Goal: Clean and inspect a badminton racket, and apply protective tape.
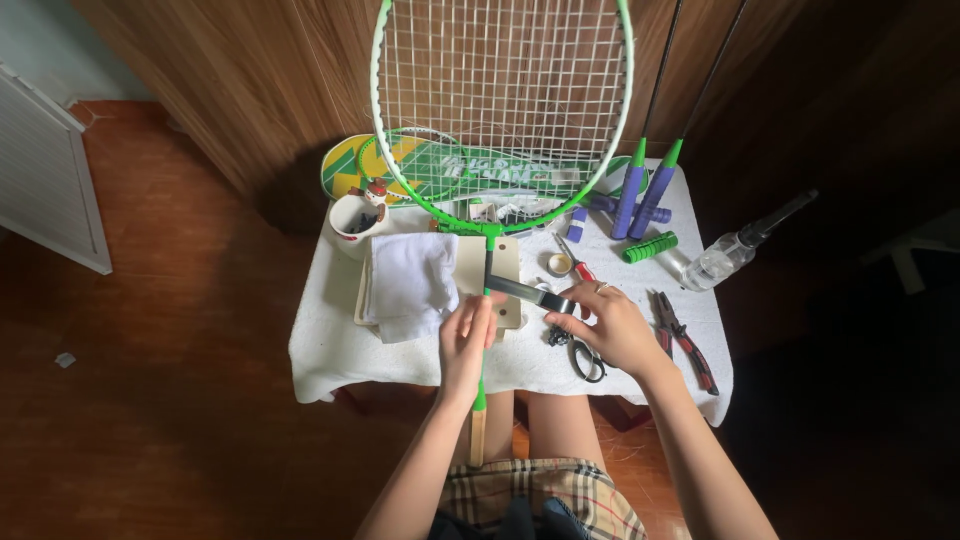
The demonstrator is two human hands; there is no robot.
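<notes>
We hold a green badminton racket [497, 130] upright over the small cloth-covered bench [330, 345], its strung head rising toward the wooden wall and its bare wooden handle end pointing down between our knees. A dark strip of tape [528, 291] runs slantwise from the shaft to the right. Our left hand [466, 343] wraps the shaft just above the handle, fingers pressed together around it, thumb near the point where the strip meets the shaft. Our right hand [608, 328] pinches the free end of the strip between thumb and fingertips and holds it taut, just beside the shaft.

Under the racket a folded white towel [407, 283] lies on a pale board [505, 258]. Black-handled scissors [585, 357] rest by our right hand, and red-handled pliers [685, 340] lie farther right. A clear spray bottle [735, 248] leans off the bench's right edge. Two more rackets with purple handles [640, 195] stand against the wall, a green ribbed roll [650, 247] beside them. A white cup [355, 215] of small things sits at the left, in front of a green racket cover [430, 170].
</notes>
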